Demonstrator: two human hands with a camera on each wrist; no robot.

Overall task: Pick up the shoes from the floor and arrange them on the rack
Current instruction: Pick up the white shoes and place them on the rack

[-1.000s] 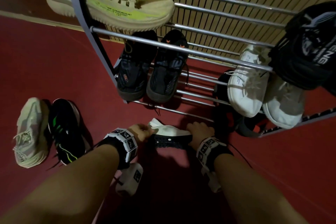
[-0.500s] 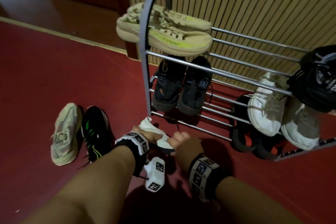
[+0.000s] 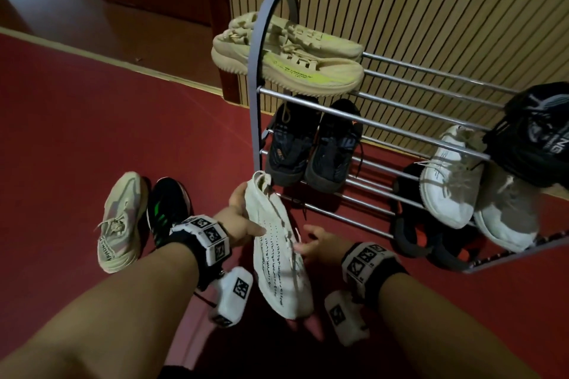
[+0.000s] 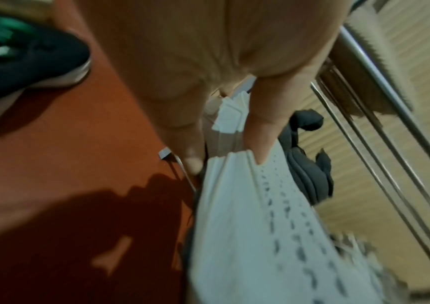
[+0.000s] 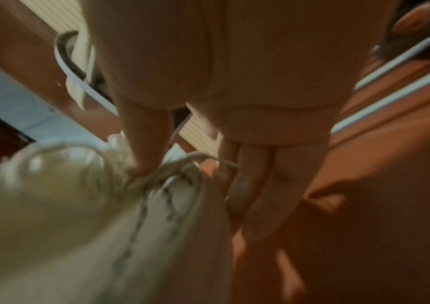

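Note:
A white knit shoe (image 3: 277, 255) with dotted black print hangs above the red floor in front of the metal rack (image 3: 255, 120). My left hand (image 3: 243, 218) grips its heel end, thumb on the upper and fingers under the sole (image 4: 225, 161). My right hand (image 3: 311, 244) is at the lace side. Its thumb touches the laces and its fingers lie straight beside the sole (image 5: 198, 201). On the floor to the left lie a beige shoe (image 3: 120, 224) and a black shoe with green stripes (image 3: 166, 209).
The rack holds a beige-yellow pair (image 3: 286, 61) on top, a black pair (image 3: 311, 148) on the middle bars, a white pair (image 3: 455, 181) and a black shoe (image 3: 535, 132) at the right. Black sandals (image 3: 412, 231) sit low down. A slatted wall stands behind.
The white shoe has come up off the floor and turned toe toward me. My left hand rose with it. The view has pulled back from the rack.

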